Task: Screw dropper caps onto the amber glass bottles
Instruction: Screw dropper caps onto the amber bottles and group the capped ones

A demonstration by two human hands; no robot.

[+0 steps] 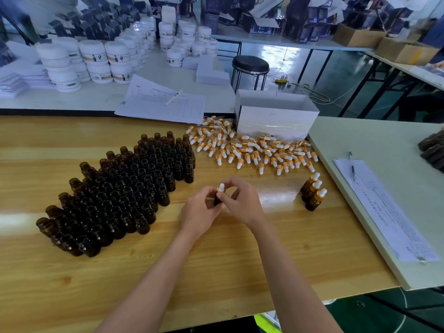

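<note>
Nearest the person, over the middle of the wooden bench (216,272), the two hands meet around one amber bottle (217,200). The left hand (200,210) is curled round the bottle's body and holds it upright just above the wood. The right hand (242,200) pinches the cap (221,187) at its gold collar, with the white rubber bulb poking up between the fingertips. The step in hand looks like the screwing itself: the cap sits on the neck, though how far the thread has taken cannot be told. The next move would call for turning the collar until it seats, with the glass held steady, then setting the bottle with the capped bottles (313,195), three of which stand in a short row to the right near the bench edge. After that, a fresh one comes from the open bottles (120,193), a large block of them standing to the left, so most of the job remains. Farther back lies a heap of loose caps (252,150), spread in front of a white box (276,116).
</note>
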